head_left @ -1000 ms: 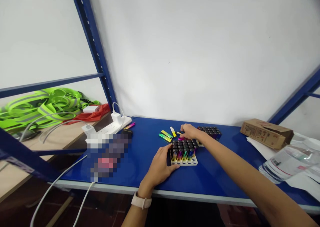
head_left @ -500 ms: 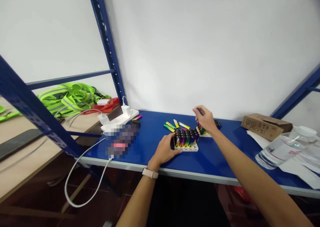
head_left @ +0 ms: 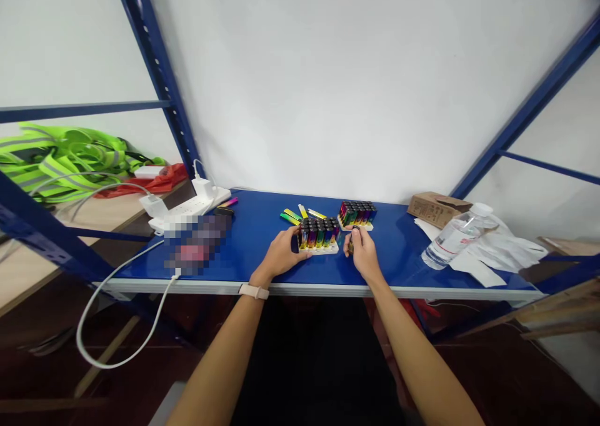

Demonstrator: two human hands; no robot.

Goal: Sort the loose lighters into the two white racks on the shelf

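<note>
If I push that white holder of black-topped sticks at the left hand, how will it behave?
The white holder would probably slide as one stiff piece, since its base looks straight-edged. The black-topped sticks stand tall above it, so a hard shove might tip them. The glossy blue tabletop may offer little grip.

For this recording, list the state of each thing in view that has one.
Left hand: gripping the near rack at its left end
Right hand: closed on a small item, identity unclear
Near rack: holds upright black-topped pieces
Far rack: likewise
Loose coloured pieces: lying on the blue table
Power strip: charger plugged in
Bottle: capped
Cardboard box: partly open
</note>
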